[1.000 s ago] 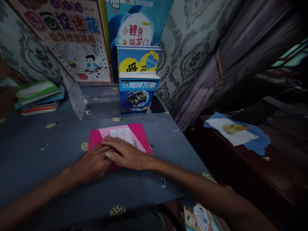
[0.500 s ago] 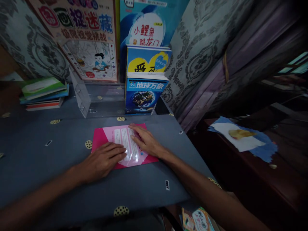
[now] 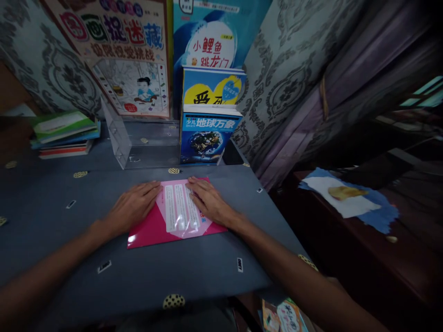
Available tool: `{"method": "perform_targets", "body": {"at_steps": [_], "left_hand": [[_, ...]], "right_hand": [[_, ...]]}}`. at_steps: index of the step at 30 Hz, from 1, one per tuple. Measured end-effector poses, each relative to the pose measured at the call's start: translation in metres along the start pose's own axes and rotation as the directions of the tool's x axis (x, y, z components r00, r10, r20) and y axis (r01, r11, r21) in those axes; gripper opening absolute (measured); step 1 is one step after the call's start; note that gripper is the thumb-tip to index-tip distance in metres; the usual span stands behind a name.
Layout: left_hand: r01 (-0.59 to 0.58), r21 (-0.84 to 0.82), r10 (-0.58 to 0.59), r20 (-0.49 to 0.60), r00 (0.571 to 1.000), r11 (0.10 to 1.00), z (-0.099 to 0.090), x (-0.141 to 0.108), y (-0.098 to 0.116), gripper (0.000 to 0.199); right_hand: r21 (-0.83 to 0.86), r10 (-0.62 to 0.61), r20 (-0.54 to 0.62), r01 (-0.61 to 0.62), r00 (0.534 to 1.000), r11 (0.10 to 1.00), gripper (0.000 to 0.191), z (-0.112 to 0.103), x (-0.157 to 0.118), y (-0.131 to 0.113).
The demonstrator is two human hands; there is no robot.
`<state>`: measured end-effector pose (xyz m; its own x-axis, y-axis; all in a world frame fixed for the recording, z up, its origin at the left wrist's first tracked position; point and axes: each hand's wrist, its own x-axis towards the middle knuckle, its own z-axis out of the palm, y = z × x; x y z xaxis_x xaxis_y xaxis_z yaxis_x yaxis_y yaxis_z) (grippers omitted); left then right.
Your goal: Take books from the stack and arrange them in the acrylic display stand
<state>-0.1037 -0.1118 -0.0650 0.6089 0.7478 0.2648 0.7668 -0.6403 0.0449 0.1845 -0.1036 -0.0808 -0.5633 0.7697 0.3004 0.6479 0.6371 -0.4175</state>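
Observation:
A pink book (image 3: pixel 180 212) with white text panels lies flat on the grey patterned tablecloth (image 3: pixel 155 281). My left hand (image 3: pixel 134 206) rests over its upper left corner, palm down, fingers stretched out. On the book's right side lies my right hand (image 3: pixel 209 200), also palm down with its fingers extended. Neither hand grasps anything. The book's bottom left corner shows beside my left wrist.
Behind the book, a clear acrylic rack (image 3: pixel 119 138) holds upright books, among them a blue magazine (image 3: pixel 207 138). Several books (image 3: pixel 65 133) are stacked at the back left. A dark flat object (image 3: pixel 233 153) lies right of the rack.
My left hand has slid up and left, from the middle of the pink book to its upper left corner. My right hand is nearly unmoved.

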Motion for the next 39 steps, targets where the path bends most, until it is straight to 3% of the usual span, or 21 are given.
{"method": "perform_targets", "body": {"at_steps": [4,7,14,18,23,27,33,39], "left_hand": [[-0.015,0.003,0.015,-0.010,1.000,1.000,0.003,-0.001,0.004,0.044],[0.011,-0.030,-0.013,-0.056,0.998,0.999,0.004,-0.002,0.003,0.042],[0.131,-0.129,-0.154,-0.181,0.971,0.983,-0.005,-0.013,-0.008,0.039],[0.119,-0.132,-0.144,-0.197,0.970,0.984,-0.005,-0.021,-0.008,0.036],[0.120,-0.063,-0.129,-0.168,0.977,0.991,-0.003,-0.022,-0.006,0.035],[0.148,-0.037,-0.152,-0.115,0.982,0.988,-0.004,-0.021,-0.005,0.034],[0.140,-0.040,-0.143,-0.109,0.984,0.989,-0.003,-0.021,-0.006,0.035],[0.111,-0.019,-0.113,-0.134,0.985,0.994,-0.003,-0.022,-0.006,0.036]], "right_hand": [[-0.057,0.026,0.043,-0.023,0.999,0.998,0.042,-0.004,0.002,-0.009],[-0.119,0.026,0.107,-0.013,0.994,0.993,0.039,-0.006,0.006,-0.030],[-0.021,-0.219,0.288,0.234,0.932,0.972,0.046,0.011,0.036,-0.089],[-0.011,-0.202,0.278,0.213,0.939,0.977,0.041,0.023,0.053,-0.097],[-0.034,-0.144,0.258,0.158,0.955,0.987,0.044,0.023,0.047,-0.080],[-0.057,-0.077,0.222,0.091,0.972,0.994,0.042,0.007,0.027,-0.052],[-0.096,0.045,0.080,-0.037,0.996,0.995,0.042,-0.015,-0.008,-0.009],[-0.083,0.089,0.012,-0.088,0.996,0.993,0.042,-0.016,-0.026,0.003]]}}
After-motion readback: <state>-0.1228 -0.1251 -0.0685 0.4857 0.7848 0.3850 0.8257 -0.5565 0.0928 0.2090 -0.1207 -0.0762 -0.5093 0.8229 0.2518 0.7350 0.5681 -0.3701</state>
